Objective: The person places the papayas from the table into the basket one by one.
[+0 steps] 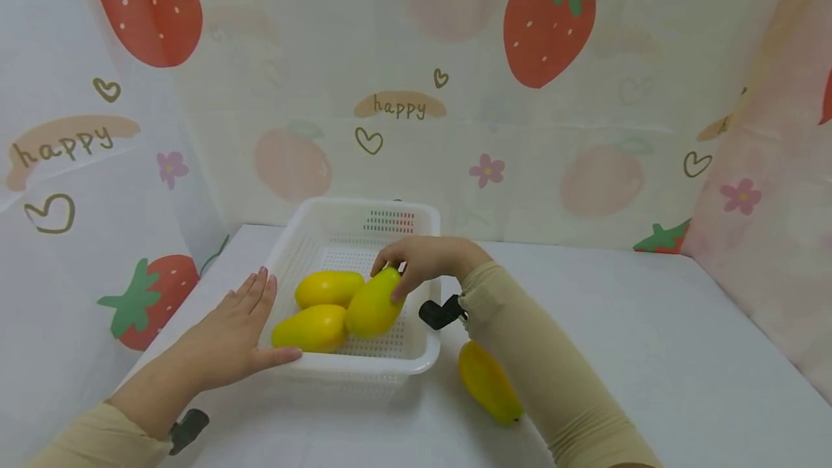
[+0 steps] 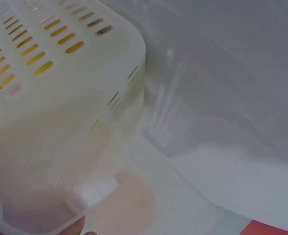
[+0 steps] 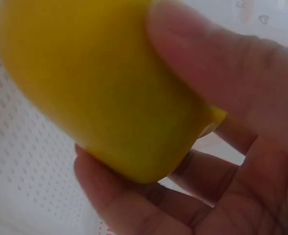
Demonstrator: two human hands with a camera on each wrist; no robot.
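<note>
A white plastic basket [image 1: 416, 365] with a slotted floor and sides holds yellow mangoes. My right hand [image 1: 432, 260] grips one yellow-green mango [image 1: 375, 309] inside it, near the basket's right side. In the right wrist view the thumb [image 3: 197, 44] lies across that mango [image 3: 95, 88], with fingers curled under its end. Two more mangoes, one farther back [image 1: 329, 288] and one nearer [image 1: 310, 329], lie to its left in the basket. My left hand [image 1: 224, 341] rests at the basket's left near corner, fingers extended along the side and thumb on the front rim.
Another mango [image 1: 487, 385] lies on the white table [image 1: 650, 352], right of the basket and partly behind my right forearm. A patterned backdrop [image 1: 403, 165] rises along the table's back and both sides. Small black cameras [image 1: 442, 311] sit at the wrists.
</note>
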